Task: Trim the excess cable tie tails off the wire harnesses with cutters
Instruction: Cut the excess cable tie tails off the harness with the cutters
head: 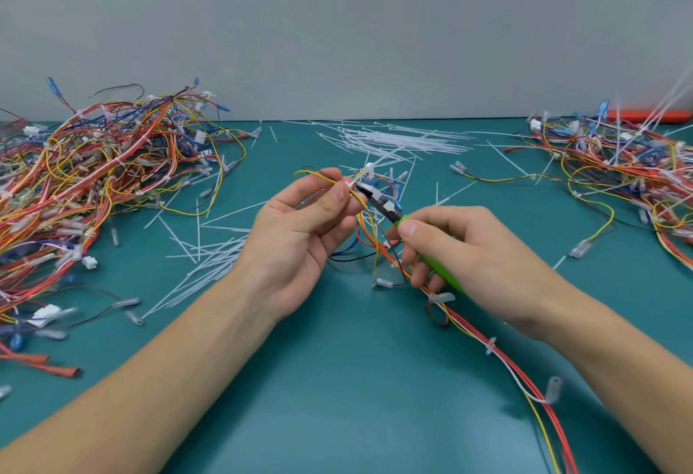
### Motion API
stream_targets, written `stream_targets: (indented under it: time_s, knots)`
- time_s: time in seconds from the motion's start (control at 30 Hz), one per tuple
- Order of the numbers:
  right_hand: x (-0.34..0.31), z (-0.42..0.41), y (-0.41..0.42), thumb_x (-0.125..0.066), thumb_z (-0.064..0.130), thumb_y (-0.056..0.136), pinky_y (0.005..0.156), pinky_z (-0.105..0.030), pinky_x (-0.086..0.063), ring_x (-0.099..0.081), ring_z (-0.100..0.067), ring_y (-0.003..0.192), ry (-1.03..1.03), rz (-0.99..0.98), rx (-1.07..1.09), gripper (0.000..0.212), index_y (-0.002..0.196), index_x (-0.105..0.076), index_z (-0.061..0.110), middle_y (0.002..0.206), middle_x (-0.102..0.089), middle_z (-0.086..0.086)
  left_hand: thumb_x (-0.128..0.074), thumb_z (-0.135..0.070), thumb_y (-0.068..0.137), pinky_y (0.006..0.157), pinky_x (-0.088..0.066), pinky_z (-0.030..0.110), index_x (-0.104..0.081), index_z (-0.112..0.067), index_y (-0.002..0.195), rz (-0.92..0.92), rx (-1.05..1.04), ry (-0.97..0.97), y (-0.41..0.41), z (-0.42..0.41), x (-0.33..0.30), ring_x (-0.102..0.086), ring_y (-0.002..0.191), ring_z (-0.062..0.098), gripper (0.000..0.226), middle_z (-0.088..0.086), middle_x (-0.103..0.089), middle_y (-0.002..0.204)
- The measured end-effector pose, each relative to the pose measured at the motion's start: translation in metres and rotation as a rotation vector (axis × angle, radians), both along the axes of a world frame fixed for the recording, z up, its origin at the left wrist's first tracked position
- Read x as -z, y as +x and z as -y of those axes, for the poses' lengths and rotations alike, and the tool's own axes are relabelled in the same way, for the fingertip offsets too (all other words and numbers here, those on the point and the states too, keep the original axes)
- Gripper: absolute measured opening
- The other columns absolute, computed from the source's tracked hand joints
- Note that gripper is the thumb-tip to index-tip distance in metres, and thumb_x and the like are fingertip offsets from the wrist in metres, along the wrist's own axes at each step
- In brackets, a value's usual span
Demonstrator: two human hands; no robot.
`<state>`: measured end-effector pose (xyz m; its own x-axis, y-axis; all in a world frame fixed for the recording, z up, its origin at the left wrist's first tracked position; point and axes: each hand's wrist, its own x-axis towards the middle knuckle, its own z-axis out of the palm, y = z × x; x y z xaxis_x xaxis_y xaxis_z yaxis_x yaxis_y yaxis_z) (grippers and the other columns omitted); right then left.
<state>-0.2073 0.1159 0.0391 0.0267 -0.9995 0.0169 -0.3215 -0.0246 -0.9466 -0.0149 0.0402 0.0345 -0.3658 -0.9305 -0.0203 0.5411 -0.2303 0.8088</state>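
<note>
From the head view, you are holding a wire harness (369,228) up over the green table (337,380) with your left hand (300,233); your thumb and forefinger are pinching its yellow and white wires just below a white cable tie (350,184), and the tie head is sitting right at your fingertips (339,194); the rest of the harness is trailing down past your right palm and running away toward the lower right. Your right hand (453,244) is gripping the green handles of the cutters (386,209), fingers curled round them and thumb lying along the top; the dark nose is pointing up and left, its tip touching the cable tie just beside your left fingertips; whether the blades are closed you cannot tell from here. Beyond your fingers, white cut tails (397,141) are lying scattered and heaped; more are spreading just left of your left wrist. Well to the left of your left hand a pile of harnesses (93,169) is lying; another pile (630,169) is lying well right of your right hand.
</note>
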Motion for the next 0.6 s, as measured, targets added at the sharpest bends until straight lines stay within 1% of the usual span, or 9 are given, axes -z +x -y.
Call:
stream_targets:
  time_s: [0.13,0.2,0.37,0.47,0.6]
  knots:
    - [0.0001,0.0003,0.0,-0.06,0.054,0.089,0.063,-0.031,-0.055,-0.069,-0.016,0.069,0.013,0.021,0.0,0.035,0.093,-0.076,0.023,0.082,-0.071,0.001,-0.074,-0.009,0.075,0.06,-0.057,0.019,-0.074,-0.014,0.093,0.01,-0.012,0.007,0.0004,-0.0005,-0.0001,-0.072,0.069,0.01,0.019,0.002,-0.074,0.08]
    - [-0.0001,0.0004,0.0002,-0.06,0.053,0.088,0.063,-0.03,-0.054,-0.069,-0.016,0.069,0.018,0.029,-0.003,0.036,0.094,-0.076,0.021,0.083,-0.071,0.0,-0.074,-0.009,0.075,0.06,-0.057,0.019,-0.072,-0.013,0.095,0.008,-0.013,0.012,0.0002,-0.0009,0.0,-0.072,0.069,0.01,0.02,0.002,-0.075,0.081]
    - [-0.0006,0.0014,-0.001,-0.06,0.051,0.088,0.061,-0.029,-0.053,-0.068,-0.017,0.068,0.046,0.062,-0.015,0.046,0.097,-0.074,0.008,0.082,-0.071,-0.002,-0.073,-0.01,0.076,0.058,-0.056,0.018,-0.071,-0.015,0.096,-0.004,0.005,0.051,-0.0011,-0.0032,-0.0004,-0.072,0.07,0.009,0.02,0.001,-0.075,0.083]
    - [-0.0007,0.0014,-0.0016,-0.06,0.05,0.089,0.062,-0.029,-0.053,-0.068,-0.018,0.068,0.057,0.084,-0.026,0.044,0.098,-0.074,0.009,0.081,-0.07,-0.001,-0.073,-0.01,0.077,0.056,-0.054,0.017,-0.07,-0.016,0.096,-0.019,0.018,0.073,-0.0019,-0.0044,-0.0004,-0.072,0.071,0.008,0.02,0.0,-0.075,0.084]
    - [0.0001,0.0016,-0.0016,-0.059,0.049,0.09,0.06,-0.027,-0.053,-0.068,-0.018,0.068,0.049,0.095,-0.034,0.041,0.097,-0.076,0.012,0.081,-0.07,-0.002,-0.072,-0.01,0.078,0.055,-0.053,0.017,-0.07,-0.016,0.095,-0.002,0.024,0.05,-0.0009,-0.0038,-0.0011,-0.072,0.072,0.009,0.019,-0.001,-0.075,0.084]
